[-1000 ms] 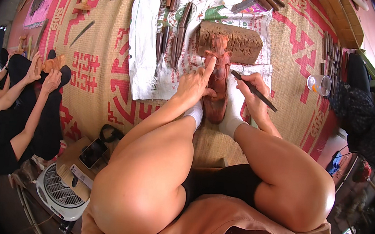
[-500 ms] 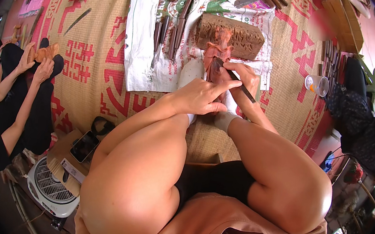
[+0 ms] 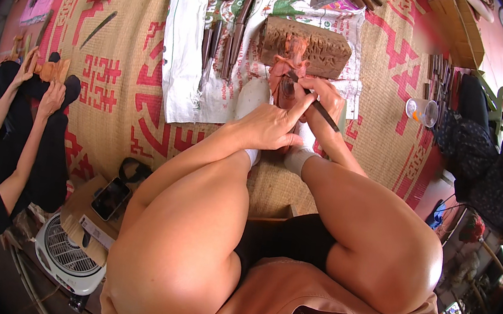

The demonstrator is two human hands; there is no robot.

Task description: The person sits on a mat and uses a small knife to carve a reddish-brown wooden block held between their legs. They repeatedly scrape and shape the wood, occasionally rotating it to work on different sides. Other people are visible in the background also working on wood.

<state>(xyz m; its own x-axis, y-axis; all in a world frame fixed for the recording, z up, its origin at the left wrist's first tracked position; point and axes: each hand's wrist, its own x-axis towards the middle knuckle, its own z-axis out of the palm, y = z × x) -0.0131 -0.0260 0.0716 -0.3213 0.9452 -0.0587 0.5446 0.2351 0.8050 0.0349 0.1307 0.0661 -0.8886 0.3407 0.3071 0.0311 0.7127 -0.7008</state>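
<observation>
A reddish carved wooden figure lies between my white-socked feet, its far end against a brown wooden block. My right hand is closed round a dark carving chisel, whose tip meets the figure. From the left, my left hand reaches over the near part of the figure. Its index finger lies across the chisel beside my right hand, and its thumb sticks out apart. The other left fingers are mostly hidden beneath the hand. My left foot is beside the figure.
Several chisels lie on a white printed sack over a patterned straw mat. More tools and a clear plastic cup are at right. A co-worker handles a wood carving at left, near a fan and a phone.
My right hand and the chisel have shifted slightly up and left, and the chisel's tip sits farther up the figure. The whole view has drifted a little. The left hand keeps its pose.
</observation>
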